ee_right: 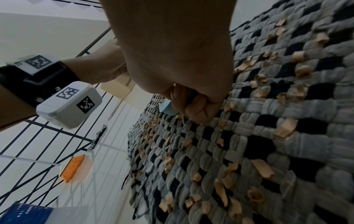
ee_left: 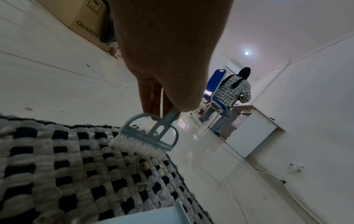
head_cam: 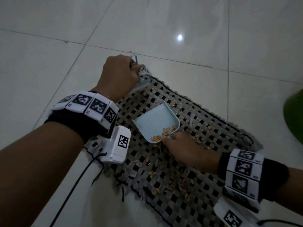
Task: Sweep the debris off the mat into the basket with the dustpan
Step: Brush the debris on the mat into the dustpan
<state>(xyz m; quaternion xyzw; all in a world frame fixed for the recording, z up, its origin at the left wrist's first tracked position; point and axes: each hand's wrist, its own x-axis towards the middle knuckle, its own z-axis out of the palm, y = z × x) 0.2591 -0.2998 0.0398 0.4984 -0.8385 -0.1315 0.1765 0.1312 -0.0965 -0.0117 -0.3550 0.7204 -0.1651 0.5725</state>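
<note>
A grey-and-black woven mat (head_cam: 205, 145) lies on the tiled floor, strewn with tan debris flakes (head_cam: 180, 185). My left hand (head_cam: 118, 76) grips the handle of a small pale-blue brush (ee_left: 151, 134), whose white bristles rest on the mat's far corner. My right hand (head_cam: 185, 149) holds the handle of a pale-blue dustpan (head_cam: 155, 122) lying on the mat's middle. Several flakes (head_cam: 165, 133) sit in the pan near the handle. In the right wrist view only a blue sliver of the dustpan (ee_right: 166, 109) shows past my curled fingers (ee_right: 195, 106).
A green object (head_cam: 295, 118), blurred, sits at the right edge beyond the mat. In the left wrist view a person by a blue chair (ee_left: 216, 91) stands at a white cabinet (ee_left: 250, 133), with a cardboard box (ee_left: 86, 19) against the wall. An orange item (ee_right: 72, 168) lies on the floor.
</note>
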